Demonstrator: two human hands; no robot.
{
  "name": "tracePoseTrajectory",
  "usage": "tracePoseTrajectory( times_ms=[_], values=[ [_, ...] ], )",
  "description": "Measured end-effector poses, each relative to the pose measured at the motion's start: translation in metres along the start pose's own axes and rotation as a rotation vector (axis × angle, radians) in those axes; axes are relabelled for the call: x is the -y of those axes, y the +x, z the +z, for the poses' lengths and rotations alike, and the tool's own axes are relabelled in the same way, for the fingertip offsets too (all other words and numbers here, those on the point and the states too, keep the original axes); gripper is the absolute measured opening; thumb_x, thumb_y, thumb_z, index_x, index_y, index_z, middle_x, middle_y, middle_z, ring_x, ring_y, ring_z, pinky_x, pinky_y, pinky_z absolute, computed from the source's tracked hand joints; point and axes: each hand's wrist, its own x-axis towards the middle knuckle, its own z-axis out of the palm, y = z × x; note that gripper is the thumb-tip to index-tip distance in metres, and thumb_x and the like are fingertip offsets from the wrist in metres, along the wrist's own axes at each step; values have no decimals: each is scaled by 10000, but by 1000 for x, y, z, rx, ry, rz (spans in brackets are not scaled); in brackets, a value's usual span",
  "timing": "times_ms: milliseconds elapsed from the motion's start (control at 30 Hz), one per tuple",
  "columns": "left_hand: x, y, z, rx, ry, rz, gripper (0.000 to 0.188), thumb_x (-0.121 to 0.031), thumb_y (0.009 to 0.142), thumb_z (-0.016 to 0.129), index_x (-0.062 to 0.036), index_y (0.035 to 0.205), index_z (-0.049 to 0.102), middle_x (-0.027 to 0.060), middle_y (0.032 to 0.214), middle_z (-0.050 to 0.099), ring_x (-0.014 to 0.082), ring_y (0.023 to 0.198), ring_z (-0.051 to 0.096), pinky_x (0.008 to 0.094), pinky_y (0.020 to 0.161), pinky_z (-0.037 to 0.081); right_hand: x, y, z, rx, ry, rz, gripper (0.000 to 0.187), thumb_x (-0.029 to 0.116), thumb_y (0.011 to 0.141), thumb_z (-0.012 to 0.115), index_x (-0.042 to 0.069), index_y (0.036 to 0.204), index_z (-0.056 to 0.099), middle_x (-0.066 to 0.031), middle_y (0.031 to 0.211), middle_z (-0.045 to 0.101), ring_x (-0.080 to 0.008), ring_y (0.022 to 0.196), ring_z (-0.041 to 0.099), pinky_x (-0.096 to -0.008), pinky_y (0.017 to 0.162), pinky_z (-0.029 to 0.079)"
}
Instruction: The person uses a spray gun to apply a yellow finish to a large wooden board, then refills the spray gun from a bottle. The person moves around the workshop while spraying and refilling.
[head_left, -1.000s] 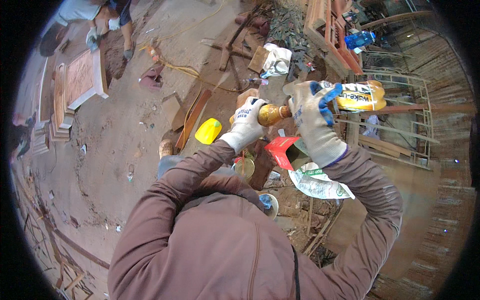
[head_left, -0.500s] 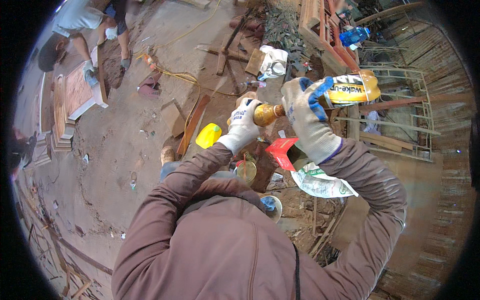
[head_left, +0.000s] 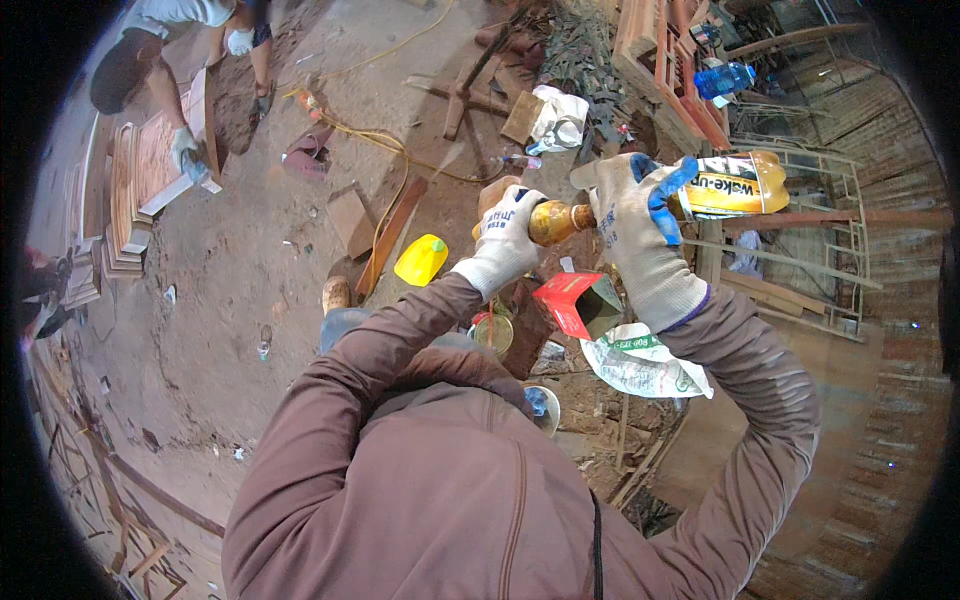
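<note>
Both my hands wear pale work gloves with blue on the fingers. My left hand (head_left: 508,230) is wrapped round an amber bottle-shaped object (head_left: 552,222), whose narrow neck points right and reaches my right hand (head_left: 640,230). My right hand grips the narrow end of a large clear plastic bottle (head_left: 735,187) with a yellow, white and black label. That bottle lies almost level, its base to the right and amber contents inside. The gloves hide where the two necks meet, so I cannot tell whether they touch.
Below my hands are a red card box (head_left: 568,303), a white-green bag (head_left: 645,365), a tin (head_left: 492,332) and a yellow plastic container (head_left: 421,260). A yellow cable (head_left: 380,140) crosses the dirt floor. Another person (head_left: 165,60) bends over carved wooden panels (head_left: 150,165) at far left.
My hands and both bottles have shifted slightly right, grips unchanged. The co-worker has leaned further into view, a gloved hand moving along the panel edge.
</note>
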Motion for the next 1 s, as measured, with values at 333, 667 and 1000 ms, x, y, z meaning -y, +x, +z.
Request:
tracePoseTrajectory(
  times_ms=[333,667,1000],
  values=[
    [-3,2,-3,-31,-5,-5,588,-241,685,918,-137,1192,638,153,1230,618,400,1093,657,465,937,548,-11,-5,2,-41,29,-8,284,267,922,615,198,1197,646,-114,1142,542,-334,1120,548,-732,868,513],
    [-20,8,-21,-89,-28,71,518,-217,692,904,-140,1142,660,144,1195,630,408,1057,667,475,909,555,-45,-23,28,-274,638,42,317,219,828,677,219,1143,643,-52,1084,558,-252,1045,587,-455,828,527],
    [-31,16,-22,-121,44,102,519,-174,682,871,-156,1157,662,146,1210,622,414,1098,646,497,914,538,-57,-29,34,-240,606,46,324,211,852,669,219,1176,656,-106,1128,573,-319,1113,585,-523,847,504]
  ],
)
